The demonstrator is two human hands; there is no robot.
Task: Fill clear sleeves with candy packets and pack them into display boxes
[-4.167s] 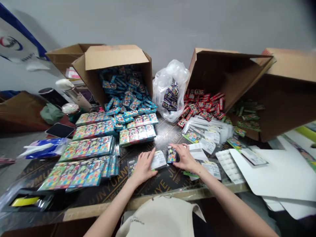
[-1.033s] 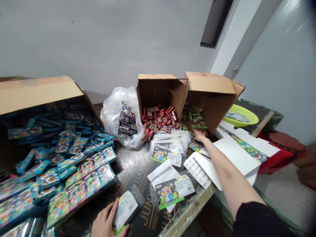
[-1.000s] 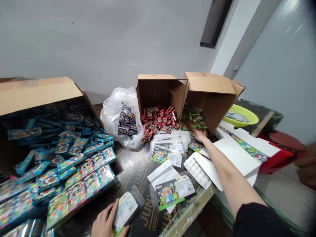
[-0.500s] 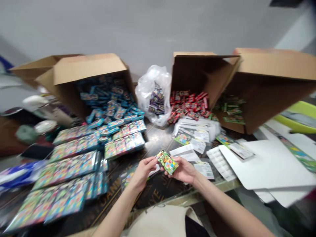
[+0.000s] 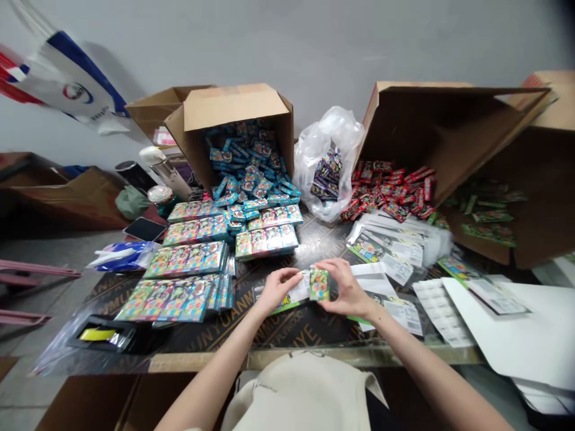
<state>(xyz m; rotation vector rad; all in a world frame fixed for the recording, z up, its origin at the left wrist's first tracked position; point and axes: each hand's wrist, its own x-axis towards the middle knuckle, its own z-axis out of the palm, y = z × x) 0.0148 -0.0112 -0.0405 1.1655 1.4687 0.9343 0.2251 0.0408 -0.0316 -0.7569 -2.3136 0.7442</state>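
Observation:
Over the dark table, both my hands meet at its middle. My right hand pinches a small green packet printed with bright cartoon shapes. My left hand grips a clear bag with a white and green printed card, its open end against the green packet. More of the same printed bags lie in a heap just to the right of my right hand.
Four tipped cardboard boxes stand at the back: blue packets, red packets, green packets. A plastic bag of purple packets sits between them. Filled multicolour packs are stacked left. White sheets lie right.
My right hand reached to the green box a second ago, came back with a green packet, and now holds it against the bag in my left hand. The view swung back left.

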